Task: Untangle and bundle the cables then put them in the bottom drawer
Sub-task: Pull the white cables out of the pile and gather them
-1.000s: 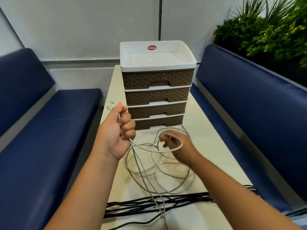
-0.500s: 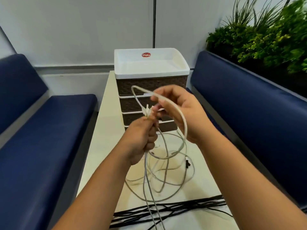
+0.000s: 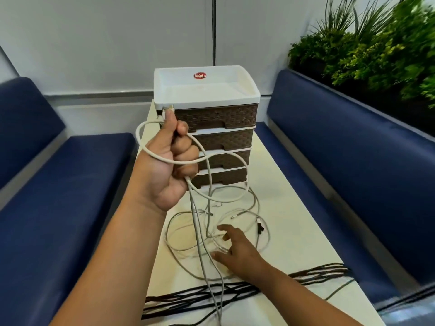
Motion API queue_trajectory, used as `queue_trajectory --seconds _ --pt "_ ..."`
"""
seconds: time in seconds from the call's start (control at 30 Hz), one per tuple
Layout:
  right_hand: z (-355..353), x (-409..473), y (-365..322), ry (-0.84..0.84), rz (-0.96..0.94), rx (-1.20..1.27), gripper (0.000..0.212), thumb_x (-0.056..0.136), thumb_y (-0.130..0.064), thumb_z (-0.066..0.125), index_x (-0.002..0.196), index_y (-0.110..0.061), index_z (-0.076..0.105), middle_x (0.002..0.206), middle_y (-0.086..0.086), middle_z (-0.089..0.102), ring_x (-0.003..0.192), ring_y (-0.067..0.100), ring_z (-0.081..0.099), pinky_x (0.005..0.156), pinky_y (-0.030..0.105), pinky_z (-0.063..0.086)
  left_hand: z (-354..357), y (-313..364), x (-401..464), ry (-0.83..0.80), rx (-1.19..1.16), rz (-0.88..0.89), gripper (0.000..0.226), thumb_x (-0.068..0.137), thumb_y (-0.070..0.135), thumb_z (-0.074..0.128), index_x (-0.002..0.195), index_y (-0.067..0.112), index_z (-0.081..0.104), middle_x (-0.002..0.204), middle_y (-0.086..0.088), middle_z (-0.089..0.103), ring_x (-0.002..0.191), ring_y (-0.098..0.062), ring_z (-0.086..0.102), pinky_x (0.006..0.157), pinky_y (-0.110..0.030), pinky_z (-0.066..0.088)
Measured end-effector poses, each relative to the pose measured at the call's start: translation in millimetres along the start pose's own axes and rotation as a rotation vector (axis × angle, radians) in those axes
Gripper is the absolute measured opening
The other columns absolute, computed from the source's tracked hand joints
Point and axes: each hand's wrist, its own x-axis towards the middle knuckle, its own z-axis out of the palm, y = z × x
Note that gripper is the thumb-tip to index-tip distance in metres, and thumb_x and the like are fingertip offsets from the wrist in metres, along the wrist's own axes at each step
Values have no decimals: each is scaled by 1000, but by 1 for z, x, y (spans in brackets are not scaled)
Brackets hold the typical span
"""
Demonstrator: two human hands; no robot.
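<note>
My left hand (image 3: pixel 171 161) is raised in front of the drawer unit (image 3: pixel 211 128) and grips white cable ends in its fist, with one loop of white cable (image 3: pixel 150 151) around it. More white cable hangs from the fist down to a loose tangle (image 3: pixel 211 231) on the table. My right hand (image 3: pixel 235 252) rests low on that tangle with spread fingers. The bottom drawer (image 3: pixel 223 178) is closed. A bunch of black cables (image 3: pixel 211 295) lies across the near table.
The narrow white table (image 3: pixel 294 231) runs between two blue benches, one on the left (image 3: pixel 58 196) and one on the right (image 3: pixel 353 172). Green plants (image 3: pixel 376 50) stand behind the right bench. The drawer unit's white top tray (image 3: pixel 204 88) holds nothing.
My right hand let go of the loop and dropped to the tangle on the table. My left hand rose and moved left, now holding the loop alone.
</note>
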Motion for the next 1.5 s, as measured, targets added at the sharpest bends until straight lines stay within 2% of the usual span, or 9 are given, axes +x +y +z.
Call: queue_trajectory --seconds 0.1,0.23,0.33,0.4,0.5,0.63,0.83,1.23,1.5 --pt "7 9 -1 98 36 77 65 83 -40 72 139 -40 38 101 -6 47 72 2 47 72 22 44 8 0 -5 -28 -36 12 38 100 47 38 72 22 47 52 10 20 42 -3 15 34 -13 15" --pt "3 15 -7 58 -19 88 23 88 -36 68 110 -39 63 89 -6 53 77 3 52 74 18 45 16 1 -13 -39 -48 35 39 100 47 37 72 22 47 53 10 18 44 -5 12 35 -13 15" --pt "-3 14 -14 7 -66 87 4 89 -34 67 91 -37 64 95 -4 58 77 3 52 71 18 42 16 4 -19 -17 -69 51 39 99 47 37 72 21 47 51 10 20 42 -4 15 34 -12 16" --pt "-10 17 -20 12 -76 91 8 93 -29 63 85 -29 64 92 0 63 73 8 56 69 24 47 15 5 -22 13 -73 60 40 99 48 39 71 21 49 50 10 22 40 -4 19 34 -12 17" --pt "-33 25 -38 102 -55 331 10 99 -18 53 91 -14 59 84 7 63 68 18 65 56 22 47 14 3 -28 71 -53 82 38 96 49 43 70 22 50 51 9 22 41 -5 16 35 -13 16" --pt "-87 28 -82 175 -97 699 14 104 -17 39 98 -10 50 92 13 63 79 26 70 72 38 57 16 -1 -32 124 -43 97 40 97 49 41 69 21 49 50 9 20 40 -5 16 33 -13 17" --pt "-161 9 -139 202 -267 968 20 105 -18 35 96 -13 52 88 12 68 79 28 71 78 38 59 19 -7 -39 163 -40 110 43 99 49 38 68 21 50 48 8 22 37 -5 19 32 -13 18" --pt "-223 -80 -141 180 -661 1055 18 106 -16 34 99 -10 50 73 5 61 62 18 57 64 28 51 48 -22 -67 149 -24 122 40 97 48 42 70 21 51 47 9 23 38 -5 18 32 -13 18" --pt "-237 -162 -98 46 -602 770 21 104 -16 37 94 -9 54 71 9 58 56 21 51 58 29 45 86 -46 -103 90 93 49 38 99 48 40 73 22 50 49 10 22 42 -5 12 33 -12 14"
